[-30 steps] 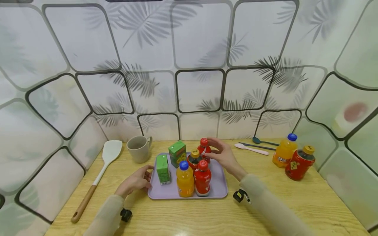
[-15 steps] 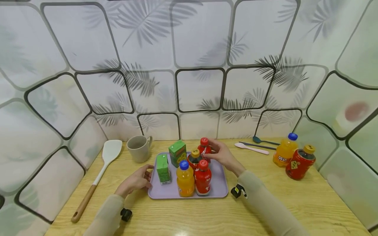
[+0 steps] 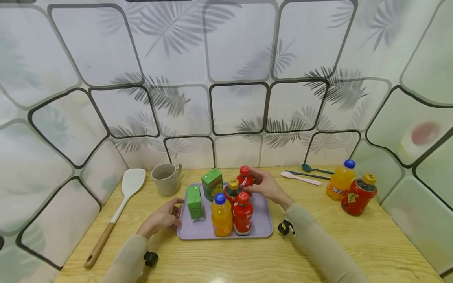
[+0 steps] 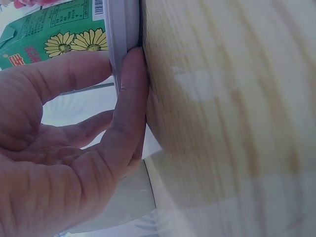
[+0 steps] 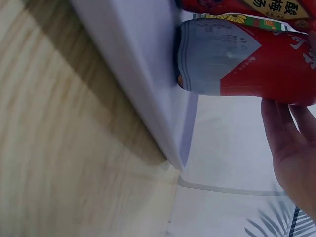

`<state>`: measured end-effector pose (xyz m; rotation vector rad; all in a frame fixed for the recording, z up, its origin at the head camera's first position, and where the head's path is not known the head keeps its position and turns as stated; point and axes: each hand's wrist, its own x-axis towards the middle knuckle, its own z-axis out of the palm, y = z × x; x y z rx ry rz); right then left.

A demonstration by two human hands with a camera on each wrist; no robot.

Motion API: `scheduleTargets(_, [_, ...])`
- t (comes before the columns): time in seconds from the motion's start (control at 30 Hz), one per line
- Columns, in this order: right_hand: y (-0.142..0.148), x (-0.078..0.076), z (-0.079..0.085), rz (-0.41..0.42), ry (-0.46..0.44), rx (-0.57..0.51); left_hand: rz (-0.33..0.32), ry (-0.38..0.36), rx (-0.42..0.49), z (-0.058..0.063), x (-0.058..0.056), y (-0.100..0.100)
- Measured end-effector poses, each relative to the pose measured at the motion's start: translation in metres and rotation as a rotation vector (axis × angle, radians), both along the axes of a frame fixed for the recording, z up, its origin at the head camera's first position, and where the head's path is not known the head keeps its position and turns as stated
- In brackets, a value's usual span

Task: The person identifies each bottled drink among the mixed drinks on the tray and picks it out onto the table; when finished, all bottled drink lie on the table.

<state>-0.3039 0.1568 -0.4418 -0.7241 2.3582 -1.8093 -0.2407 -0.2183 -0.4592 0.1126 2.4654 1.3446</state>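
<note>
A lilac tray (image 3: 261, 226) bears two green juice cartons and several drink bottles. My left hand (image 3: 163, 218) holds the tray's left rim, with thumb and finger pinching the edge in the left wrist view. At the back right of the tray, my right hand (image 3: 270, 188) grips a red-capped bottle (image 3: 244, 181). In the right wrist view this bottle (image 5: 266, 64) stands on the tray, its label red and grey, with fingers behind it. Close by are a gold-capped dark bottle (image 3: 233, 191), an orange drink bottle (image 3: 222, 218) and another red bottle (image 3: 243, 216). The cartons (image 3: 195, 204) stand on the left.
A grey mug (image 3: 166, 180) stands behind the tray's left corner. Far left lies a white spatula (image 3: 122, 200) with a wooden handle. Right of the tray are a pink spoon (image 3: 301, 178), dark utensils, an orange bottle (image 3: 341, 181) and a red gold-capped bottle (image 3: 359, 196).
My right hand and forearm have shifted slightly left and back, the fingers closer about the red-capped bottle. My left hand and the tray stay in place.
</note>
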Motion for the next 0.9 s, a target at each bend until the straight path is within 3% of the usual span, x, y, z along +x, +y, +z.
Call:
scheduleTargets(0.27, [0.002,0.004,-0.001,-0.097,0.008,0.0,0.007,-0.006,0.026,-0.003,0.0,-0.002])
scheduleTargets(0.63, [0.018,0.018,0.007,-0.138,0.043,-0.036,-0.009,-0.025,0.042,0.0,0.001,0.0])
scheduleTargets(0.9, [0.037,0.029,0.009,-0.208,0.055,-0.003,0.01,-0.032,0.037,-0.001,-0.001,0.0])
